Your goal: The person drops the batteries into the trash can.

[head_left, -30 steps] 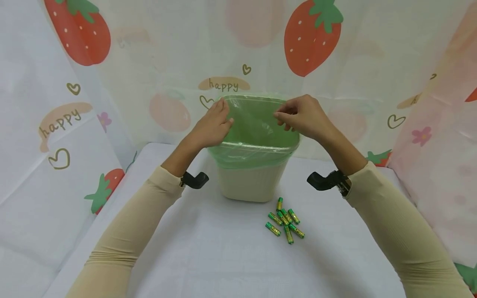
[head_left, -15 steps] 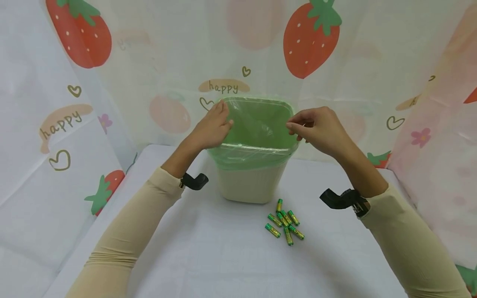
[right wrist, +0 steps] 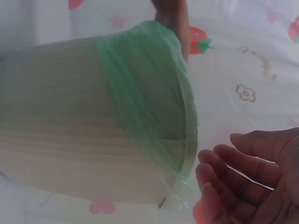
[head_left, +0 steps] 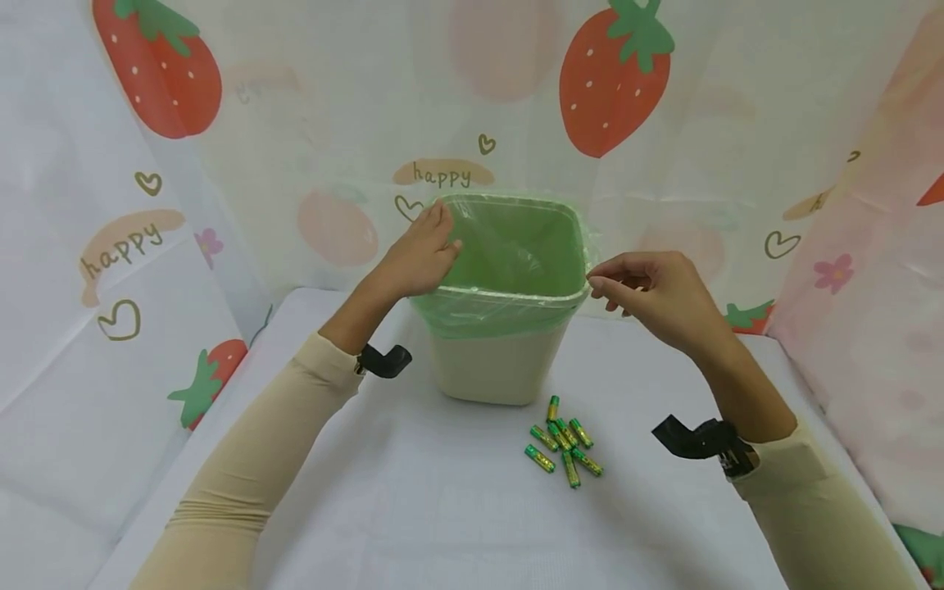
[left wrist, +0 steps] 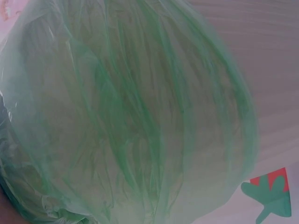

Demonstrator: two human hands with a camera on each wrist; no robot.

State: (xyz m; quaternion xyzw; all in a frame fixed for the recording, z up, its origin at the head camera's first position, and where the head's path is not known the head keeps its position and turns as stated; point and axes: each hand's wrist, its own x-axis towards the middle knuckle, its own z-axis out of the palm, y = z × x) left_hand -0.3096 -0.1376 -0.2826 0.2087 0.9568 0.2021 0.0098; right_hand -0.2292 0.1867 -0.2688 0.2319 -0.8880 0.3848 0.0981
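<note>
A cream trash can (head_left: 483, 369) stands upright with a translucent green trash bag (head_left: 501, 315) folded over its rim. My left hand (head_left: 420, 250) rests on the rim's left side, over the bag, its fingers straight. The left wrist view shows the bag (left wrist: 140, 102) hanging in folds down the can's outside, bunched at the lower left. At the right corner of the rim is my right hand (head_left: 660, 295), its fingers loosely bent. In the right wrist view that hand (right wrist: 252, 177) holds nothing, thumb and fingers apart, close beside the bag's edge (right wrist: 180, 186).
Several green and gold batteries (head_left: 564, 442) lie in a loose group on the white tablecloth (head_left: 413, 508), in front of the can and a little right. Behind the can hangs a strawberry-print curtain (head_left: 295, 123), which also lines both sides.
My right hand has moved from over the can's opening to the right and downward, coming outside the rim's right corner. The left hand keeps its place on the rim.
</note>
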